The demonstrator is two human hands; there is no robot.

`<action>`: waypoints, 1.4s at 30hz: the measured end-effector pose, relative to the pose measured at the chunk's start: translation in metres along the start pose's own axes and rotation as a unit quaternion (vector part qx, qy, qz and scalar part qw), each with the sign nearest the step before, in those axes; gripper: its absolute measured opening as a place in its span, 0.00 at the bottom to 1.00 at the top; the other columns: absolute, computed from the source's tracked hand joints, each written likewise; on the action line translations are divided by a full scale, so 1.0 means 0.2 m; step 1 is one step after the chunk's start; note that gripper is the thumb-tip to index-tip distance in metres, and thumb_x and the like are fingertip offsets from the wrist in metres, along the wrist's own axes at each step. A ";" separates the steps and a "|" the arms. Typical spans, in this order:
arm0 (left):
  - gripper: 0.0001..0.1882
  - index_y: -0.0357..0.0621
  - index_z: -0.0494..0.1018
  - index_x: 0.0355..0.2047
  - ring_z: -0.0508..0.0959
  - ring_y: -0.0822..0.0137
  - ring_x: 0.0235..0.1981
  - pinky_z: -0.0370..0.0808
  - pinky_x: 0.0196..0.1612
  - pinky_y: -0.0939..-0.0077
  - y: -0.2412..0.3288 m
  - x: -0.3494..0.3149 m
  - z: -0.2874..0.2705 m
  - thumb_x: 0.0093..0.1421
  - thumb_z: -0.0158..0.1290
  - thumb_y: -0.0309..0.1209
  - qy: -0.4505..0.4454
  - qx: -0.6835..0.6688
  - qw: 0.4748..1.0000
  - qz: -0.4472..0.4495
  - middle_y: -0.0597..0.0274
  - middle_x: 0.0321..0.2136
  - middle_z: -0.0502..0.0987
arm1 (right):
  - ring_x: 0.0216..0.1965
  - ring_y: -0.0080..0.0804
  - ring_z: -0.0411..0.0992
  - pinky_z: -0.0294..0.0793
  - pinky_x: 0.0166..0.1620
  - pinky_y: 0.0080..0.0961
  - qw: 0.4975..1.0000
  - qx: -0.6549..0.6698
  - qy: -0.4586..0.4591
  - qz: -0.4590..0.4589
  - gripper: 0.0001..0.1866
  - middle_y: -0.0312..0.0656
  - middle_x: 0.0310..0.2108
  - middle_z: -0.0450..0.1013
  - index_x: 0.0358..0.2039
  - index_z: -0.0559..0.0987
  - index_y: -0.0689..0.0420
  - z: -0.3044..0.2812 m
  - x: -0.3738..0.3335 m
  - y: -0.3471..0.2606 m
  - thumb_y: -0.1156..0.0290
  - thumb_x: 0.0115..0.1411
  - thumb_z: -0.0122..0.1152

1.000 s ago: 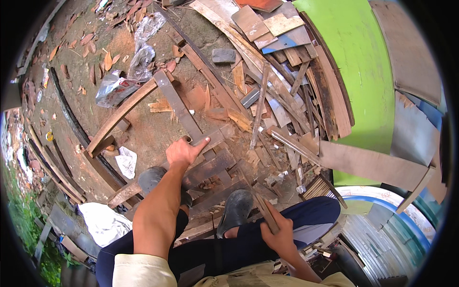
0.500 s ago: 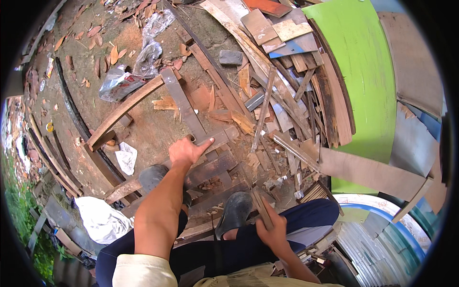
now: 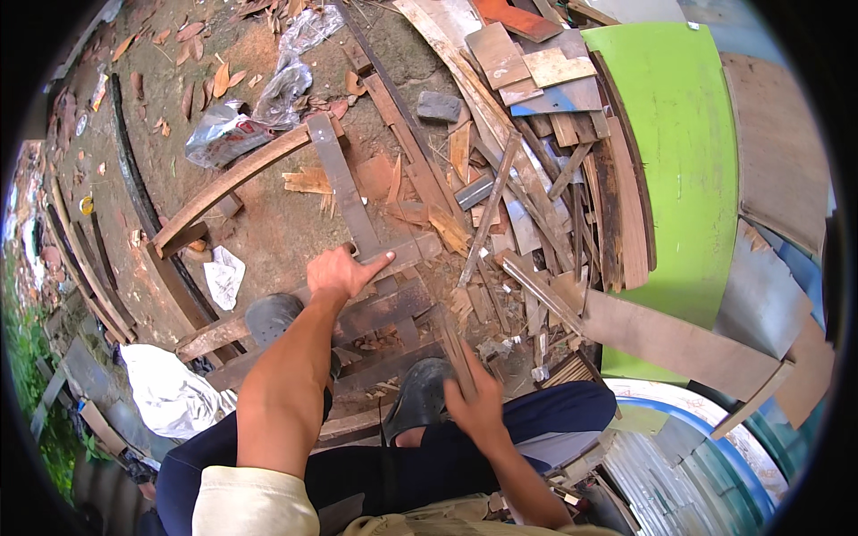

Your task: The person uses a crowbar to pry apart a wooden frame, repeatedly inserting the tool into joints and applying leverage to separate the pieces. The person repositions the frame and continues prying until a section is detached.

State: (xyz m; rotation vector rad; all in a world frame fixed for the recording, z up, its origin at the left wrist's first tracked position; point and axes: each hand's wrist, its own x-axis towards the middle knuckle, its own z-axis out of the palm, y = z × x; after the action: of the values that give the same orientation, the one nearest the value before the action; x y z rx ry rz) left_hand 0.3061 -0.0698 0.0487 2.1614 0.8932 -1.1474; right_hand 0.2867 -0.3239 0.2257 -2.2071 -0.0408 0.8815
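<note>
On the ground before me lies a rectangular frame of wooden bars (image 3: 344,192). My left hand (image 3: 335,272) grips its near crossbar (image 3: 414,253), fingers curled over it and the thumb stretched along the top toward the right. My right hand (image 3: 474,402) is closed around a narrow, flat, brown wooden piece (image 3: 456,350); the fist hides its lower end, so I cannot tell its exact kind. The piece tilts up and left, its tip near the right end of a dark short board (image 3: 384,310). My shoes (image 3: 418,397) stand by the near bars.
Scrap wood (image 3: 536,161) is heaped to the right, beside a bright green panel (image 3: 679,179). A long plank (image 3: 679,344) juts across there. Crumpled plastic (image 3: 223,134) and dry leaves lie at the far left. A white sack (image 3: 170,389) rests near my left leg.
My right hand has moved up and left with the wooden piece, bringing it closer to the dark board. My left hand keeps its hold on the crossbar. The whole view has shifted slightly.
</note>
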 end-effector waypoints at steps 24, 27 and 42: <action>0.55 0.35 0.85 0.39 0.86 0.46 0.41 0.80 0.47 0.55 -0.03 -0.01 0.02 0.48 0.48 0.83 0.011 -0.006 1.000 0.002 0.41 0.34 0.85 | 0.40 0.38 0.84 0.80 0.45 0.26 0.998 -0.053 -0.024 0.027 0.33 0.56 0.45 0.82 0.64 0.73 0.66 -0.22 -0.35 0.01 0.80 0.55 0.57; 0.55 0.35 0.84 0.40 0.86 0.46 0.41 0.80 0.47 0.55 -0.01 -0.02 0.01 0.48 0.48 0.83 0.004 0.003 1.000 0.003 0.41 0.34 0.85 | 0.41 0.38 0.84 0.80 0.45 0.26 0.999 -0.038 -0.004 0.010 0.33 0.56 0.46 0.82 0.65 0.73 0.65 -0.18 -0.32 0.02 0.80 0.54 0.58; 0.56 0.36 0.83 0.47 0.84 0.46 0.47 0.79 0.52 0.56 0.01 -0.02 0.04 0.48 0.48 0.82 0.013 0.000 1.000 0.006 0.39 0.40 0.85 | 0.31 0.27 0.81 0.79 0.40 0.24 0.998 -0.027 0.035 -0.046 0.33 0.50 0.33 0.83 0.66 0.73 0.62 -0.04 -0.11 0.17 0.77 0.57 0.59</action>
State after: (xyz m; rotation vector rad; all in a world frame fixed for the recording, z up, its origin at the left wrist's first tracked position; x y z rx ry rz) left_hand 0.3011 -0.0782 0.0488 2.1828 0.8903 -1.1157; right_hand 0.2669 -0.3586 0.2203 -2.2667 -0.1324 0.7606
